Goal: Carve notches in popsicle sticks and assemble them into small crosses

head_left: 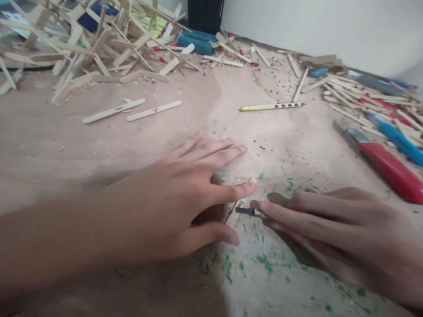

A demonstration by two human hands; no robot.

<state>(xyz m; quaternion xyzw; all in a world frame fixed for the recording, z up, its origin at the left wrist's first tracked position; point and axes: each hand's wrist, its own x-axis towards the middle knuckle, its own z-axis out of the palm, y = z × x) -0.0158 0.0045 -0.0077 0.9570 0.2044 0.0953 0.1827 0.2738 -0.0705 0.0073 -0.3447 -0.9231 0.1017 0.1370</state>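
My left hand point(185, 189) lies spread on the wooden tabletop, its thumb and index finger pressing down a craft stick point(233, 215). Most of that stick is hidden under the fingers; a dark line runs along the part that shows. From the right, my right hand point(343, 229) pinches a craft knife point(254, 212) by its metal collar. The knife's short blade points left and reaches the stick between my left thumb and index finger. Whether it is cutting in, I cannot tell. Beyond my left hand lie two notched craft sticks point(114, 111).
A tangled craft-stick structure point(109, 53) fills the back left, near a blue object point(198, 42) and a black container point(205, 15). A yellow pencil point(272, 107) lies mid-table. At right are a red-handled knife point(390, 167), a blue tool point(396, 138) and loose sticks point(350, 94).
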